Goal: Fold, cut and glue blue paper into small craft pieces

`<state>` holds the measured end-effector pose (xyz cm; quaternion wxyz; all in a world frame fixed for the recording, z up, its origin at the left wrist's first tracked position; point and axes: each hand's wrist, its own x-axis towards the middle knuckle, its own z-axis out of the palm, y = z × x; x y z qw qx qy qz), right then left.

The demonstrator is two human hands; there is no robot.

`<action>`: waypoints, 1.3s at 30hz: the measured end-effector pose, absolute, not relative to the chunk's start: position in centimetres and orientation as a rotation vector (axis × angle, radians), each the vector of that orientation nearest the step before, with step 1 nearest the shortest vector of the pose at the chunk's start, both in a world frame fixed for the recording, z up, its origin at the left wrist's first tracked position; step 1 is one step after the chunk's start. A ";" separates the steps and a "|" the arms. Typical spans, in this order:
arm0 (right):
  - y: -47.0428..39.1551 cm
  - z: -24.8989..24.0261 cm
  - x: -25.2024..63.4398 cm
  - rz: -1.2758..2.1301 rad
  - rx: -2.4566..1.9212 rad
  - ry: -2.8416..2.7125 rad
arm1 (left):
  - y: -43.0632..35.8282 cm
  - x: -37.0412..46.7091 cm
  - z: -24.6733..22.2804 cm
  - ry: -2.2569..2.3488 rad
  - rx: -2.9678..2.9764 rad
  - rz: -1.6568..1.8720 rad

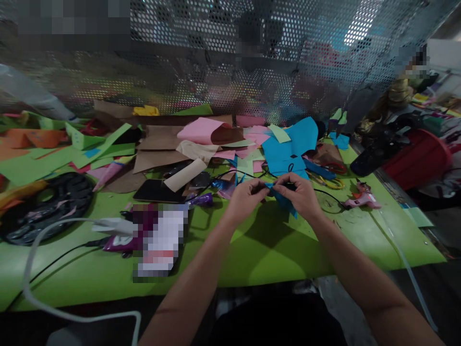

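Observation:
Both my left hand [247, 199] and my right hand [298, 194] pinch a small piece of blue felt-like sheet [286, 204] above the front middle of the green table [248, 264]. Their fingertips nearly meet at its upper edge, and a pointed part of it hangs below my right fingers. A small black loop [290, 167] shows just above my right hand; whether it belongs to the piece I cannot tell. Behind the hands lies a larger blue sheet [293, 139] with a pale green scrap [279, 133] on it.
Right of my hands lies a pink glue gun [362, 198] with its black cord. Yellow-handled scissors [333, 182] lie behind it. On the left are a phone [156, 191], a power strip [120, 242] with cables, and a black round tray [72, 192]. A perforated metal panel [201, 67] stands behind.

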<state>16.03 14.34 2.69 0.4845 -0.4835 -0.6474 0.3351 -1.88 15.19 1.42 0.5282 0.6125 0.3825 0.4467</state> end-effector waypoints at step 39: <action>14.1 2.0 15.8 0.552 -1.177 -1.676 | 14.8 -2.1 1.4 0.989 1.630 1.055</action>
